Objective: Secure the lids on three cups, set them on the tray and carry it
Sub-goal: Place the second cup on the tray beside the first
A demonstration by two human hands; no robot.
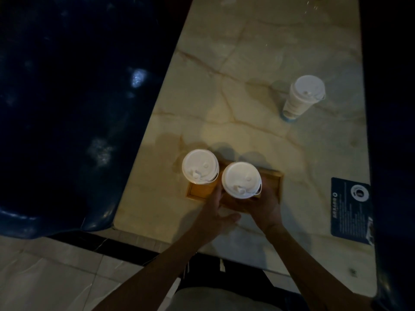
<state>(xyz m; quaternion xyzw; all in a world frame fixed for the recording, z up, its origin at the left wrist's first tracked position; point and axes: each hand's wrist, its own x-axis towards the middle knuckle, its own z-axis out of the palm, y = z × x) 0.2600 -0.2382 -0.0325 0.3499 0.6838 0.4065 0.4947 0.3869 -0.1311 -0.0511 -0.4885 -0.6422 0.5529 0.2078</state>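
Note:
Two white lidded cups stand on a small wooden tray [275, 179] near the table's front edge. The left cup [200, 166] stands free at the tray's left end. Both hands wrap the sides of the second cup [241, 178]: my left hand [219, 208] from the left and my right hand [266, 206] from the right, fingers hidden under its lid. A third lidded cup [302, 96] stands alone on the table, far to the right and behind the tray.
The marble table [247, 86] runs away from me between dark blue seats [67, 108]. A dark printed card [350, 209] lies at the table's right edge. Pale floor tiles [45, 277] show at lower left.

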